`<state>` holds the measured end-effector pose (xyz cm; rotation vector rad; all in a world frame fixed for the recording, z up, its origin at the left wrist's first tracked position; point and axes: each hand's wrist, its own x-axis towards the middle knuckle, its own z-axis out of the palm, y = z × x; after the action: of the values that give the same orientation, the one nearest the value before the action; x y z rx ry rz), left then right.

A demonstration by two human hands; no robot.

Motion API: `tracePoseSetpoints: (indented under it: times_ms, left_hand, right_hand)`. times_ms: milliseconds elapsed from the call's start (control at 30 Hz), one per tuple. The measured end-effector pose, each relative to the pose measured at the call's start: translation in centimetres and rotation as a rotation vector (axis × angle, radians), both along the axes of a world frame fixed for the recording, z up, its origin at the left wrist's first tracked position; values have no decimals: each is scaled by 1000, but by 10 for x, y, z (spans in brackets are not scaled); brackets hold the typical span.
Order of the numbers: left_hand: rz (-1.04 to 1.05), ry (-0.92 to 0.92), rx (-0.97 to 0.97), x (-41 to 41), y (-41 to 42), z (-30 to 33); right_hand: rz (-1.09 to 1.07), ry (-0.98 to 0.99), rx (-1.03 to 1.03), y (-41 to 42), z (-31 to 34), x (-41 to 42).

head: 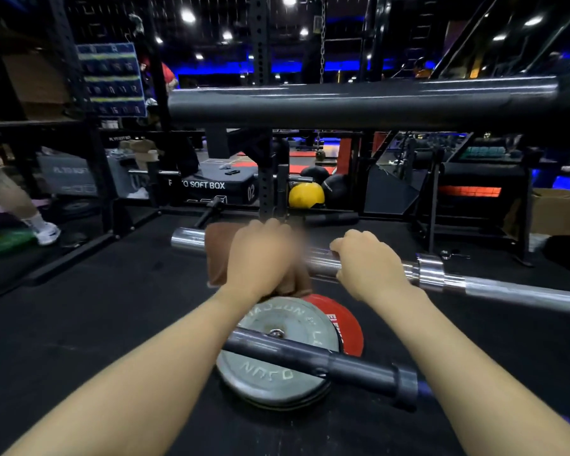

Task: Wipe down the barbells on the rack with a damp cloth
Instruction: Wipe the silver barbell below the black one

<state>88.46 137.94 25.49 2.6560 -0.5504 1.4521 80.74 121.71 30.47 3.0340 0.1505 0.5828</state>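
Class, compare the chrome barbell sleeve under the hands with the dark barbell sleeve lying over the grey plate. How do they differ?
The chrome barbell sleeve is shiny silver; the dark barbell sleeve is dull black. The chrome one is gripped by both hands, with a brown cloth on it; the dark one is untouched. Both are cylindrical.

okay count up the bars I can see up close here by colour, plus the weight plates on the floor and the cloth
Chrome silver barbell sleeve under both hands: 1
Black bars, the thick upper bar and the lower dark sleeve: 2
Grey round weight plate: 1
Red round weight plate: 1
Brown cloth: 1
Total: 6
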Motion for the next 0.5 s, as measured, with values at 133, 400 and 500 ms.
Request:
tracePoseSetpoints:
  times_ms: [133,400,500]
  left_hand:
    - [187,80,-147,18,52,2]
    - [-57,10,-120,-4,-14,-6]
    - [-1,51,-79,10,21,0]
  right_hand:
    - [-8,1,20,15,-1,1]
    - [22,-33,67,29,-4,10]
    - [16,-27,97,24,-1,11]
